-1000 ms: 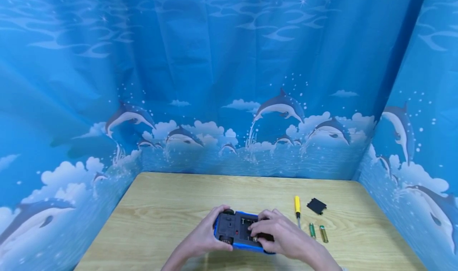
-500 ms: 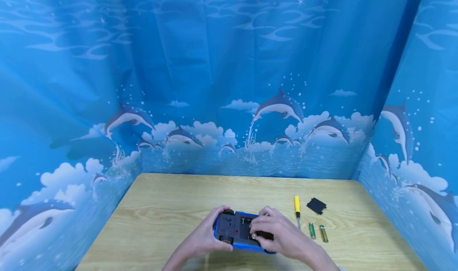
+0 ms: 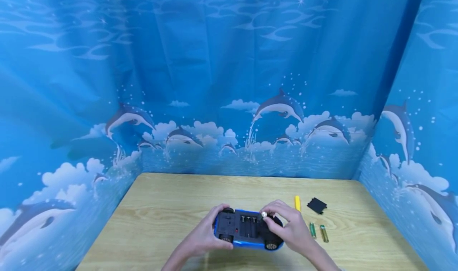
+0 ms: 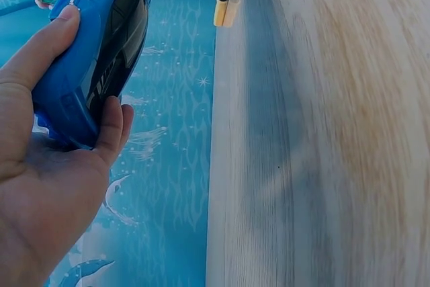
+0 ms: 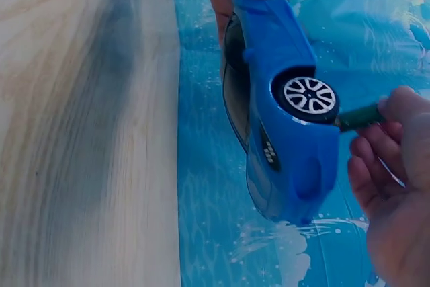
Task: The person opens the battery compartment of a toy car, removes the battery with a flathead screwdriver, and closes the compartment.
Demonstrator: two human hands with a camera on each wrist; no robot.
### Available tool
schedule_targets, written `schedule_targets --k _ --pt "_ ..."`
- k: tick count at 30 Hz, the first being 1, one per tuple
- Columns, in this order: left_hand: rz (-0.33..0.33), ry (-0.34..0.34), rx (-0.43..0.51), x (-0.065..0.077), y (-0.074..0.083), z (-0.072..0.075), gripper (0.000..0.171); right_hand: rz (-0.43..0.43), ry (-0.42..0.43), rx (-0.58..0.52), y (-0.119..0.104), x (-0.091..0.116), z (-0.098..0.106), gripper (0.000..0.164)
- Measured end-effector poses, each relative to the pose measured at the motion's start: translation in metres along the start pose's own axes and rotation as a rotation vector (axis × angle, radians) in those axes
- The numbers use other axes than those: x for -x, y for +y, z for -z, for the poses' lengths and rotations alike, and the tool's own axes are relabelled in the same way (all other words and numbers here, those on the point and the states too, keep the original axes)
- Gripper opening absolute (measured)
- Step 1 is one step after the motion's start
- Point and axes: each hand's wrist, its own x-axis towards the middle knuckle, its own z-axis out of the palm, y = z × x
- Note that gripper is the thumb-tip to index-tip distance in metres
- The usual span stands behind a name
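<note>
A blue toy car [image 3: 226,223] is held upside down above the table, its black underside facing up. My left hand [image 3: 204,235] grips one end of it, thumb on one side and fingers on the other. An uncovered battery compartment [image 3: 247,228] with metal contacts shows in the underside. Between thumb and fingertips, my right hand [image 3: 291,223] pinches a green battery [image 5: 361,117]. In the head view the battery's silver end points up, over the car's right-hand part. From the right wrist, the battery appears just past a silver-spoked wheel [image 5: 309,95].
Two loose green-and-gold batteries, a left one [image 3: 313,230] and a right one [image 3: 324,233], lie on the wooden table [image 3: 171,203]. Behind them are a black battery cover [image 3: 317,206] and a yellow-handled screwdriver [image 3: 297,203], partly hidden by the right hand. A dolphin-print curtain [image 3: 222,84] surrounds the table.
My right hand has drawn back from the battery compartment, up and to the right, bringing the battery with it. The compartment is now exposed. The left hand and car stay nearly still.
</note>
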Motion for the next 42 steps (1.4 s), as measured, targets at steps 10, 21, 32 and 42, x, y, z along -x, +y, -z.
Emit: schedule_targets --k 10,21,32,42 --pt "0.022 0.010 0.003 0.001 0.000 0.004 0.100 -0.201 0.240 0.052 0.004 0.009 0.024 0.032" --pt "0.033 0.012 0.001 -0.001 -0.003 0.006 0.103 -0.615 0.357 0.165 0.011 0.031 0.065 0.018" --pt "0.014 0.023 0.030 0.002 -0.001 0.006 0.104 -0.829 0.354 0.280 0.029 0.059 0.104 0.033" --pt "0.021 0.026 0.017 0.002 0.000 0.006 0.103 -1.088 0.202 0.352 0.046 0.085 0.129 0.051"
